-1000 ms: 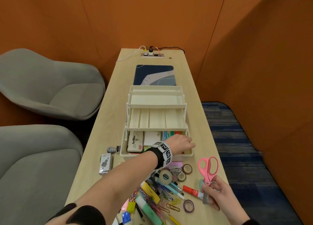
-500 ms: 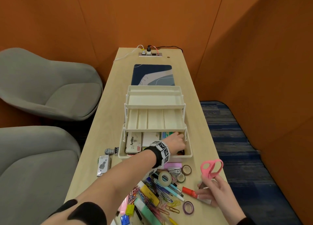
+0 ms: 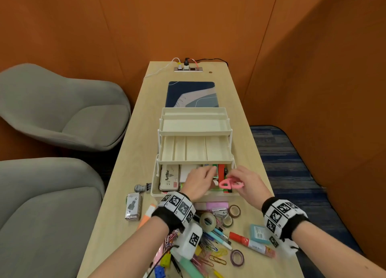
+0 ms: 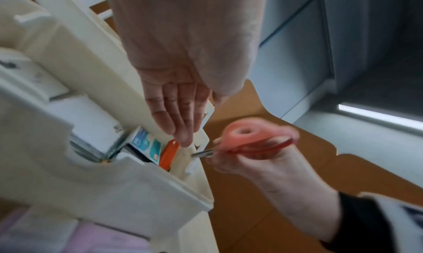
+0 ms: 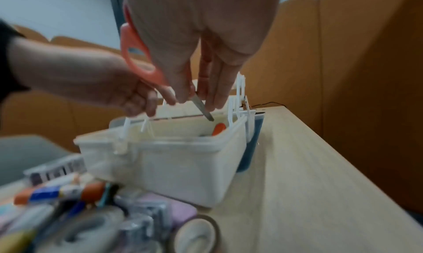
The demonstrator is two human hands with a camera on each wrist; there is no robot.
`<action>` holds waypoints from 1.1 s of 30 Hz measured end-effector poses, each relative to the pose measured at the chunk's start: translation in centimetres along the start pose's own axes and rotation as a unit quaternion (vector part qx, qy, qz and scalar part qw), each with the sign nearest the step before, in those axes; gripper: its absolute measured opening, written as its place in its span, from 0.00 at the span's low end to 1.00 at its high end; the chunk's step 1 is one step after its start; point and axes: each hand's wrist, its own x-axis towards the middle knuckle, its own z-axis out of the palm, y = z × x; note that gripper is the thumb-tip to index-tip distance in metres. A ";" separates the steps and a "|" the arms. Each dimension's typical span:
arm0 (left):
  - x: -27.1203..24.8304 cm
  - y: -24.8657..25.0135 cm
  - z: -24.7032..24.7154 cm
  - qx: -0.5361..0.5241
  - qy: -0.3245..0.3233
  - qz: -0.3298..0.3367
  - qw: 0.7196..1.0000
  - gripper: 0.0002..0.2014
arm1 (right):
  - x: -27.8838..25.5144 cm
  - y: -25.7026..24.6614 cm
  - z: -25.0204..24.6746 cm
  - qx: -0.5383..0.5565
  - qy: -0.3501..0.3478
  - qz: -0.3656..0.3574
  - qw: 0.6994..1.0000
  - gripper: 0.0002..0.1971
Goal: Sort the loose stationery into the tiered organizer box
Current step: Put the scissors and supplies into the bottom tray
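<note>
Person's right hand pinches pink scissors by the blades, handles up, tip pointing down into the bottom tier of the cream tiered organizer box, right end. Left hand reaches into same tier w/ fingers straight, holding nothing. Loose stationery lies on the table in front of the box; upper trays fanned back.

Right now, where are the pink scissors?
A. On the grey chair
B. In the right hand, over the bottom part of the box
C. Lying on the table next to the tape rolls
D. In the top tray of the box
B: the right hand grips the pink scissors by the handles, blade tip pointing down into the bottom compartment of the organizer box, beside the left hand.
</note>
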 end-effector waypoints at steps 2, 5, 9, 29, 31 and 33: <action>-0.2 0.0 0.3 -0.038 -0.032 -0.031 0.998 0.19 | 1.1 0.4 0.0 -0.098 -0.038 -0.042 0.994 0.08; -0.1 -0.4 1.0 -0.101 -0.117 -0.086 0.984 0.17 | 2.5 1.4 -0.1 -0.239 -0.063 -0.113 0.962 0.13; 0.9 -1.5 1.9 -0.150 -0.105 -0.121 0.976 0.14 | 3.6 0.9 0.0 -0.346 -0.109 -0.117 0.925 0.11; 4.0 -1.3 3.5 0.427 -0.107 0.129 0.889 0.30 | 1.1 -0.8 0.5 -0.317 -0.249 0.014 0.915 0.38; 4.4 -1.7 3.4 0.451 -0.105 0.122 0.878 0.33 | 1.1 -0.7 1.0 -0.357 -0.238 -0.015 0.903 0.57; 4.5 -1.8 3.5 0.472 -0.119 0.116 0.866 0.34 | 1.2 -0.6 1.3 -0.384 -0.242 -0.021 0.891 0.61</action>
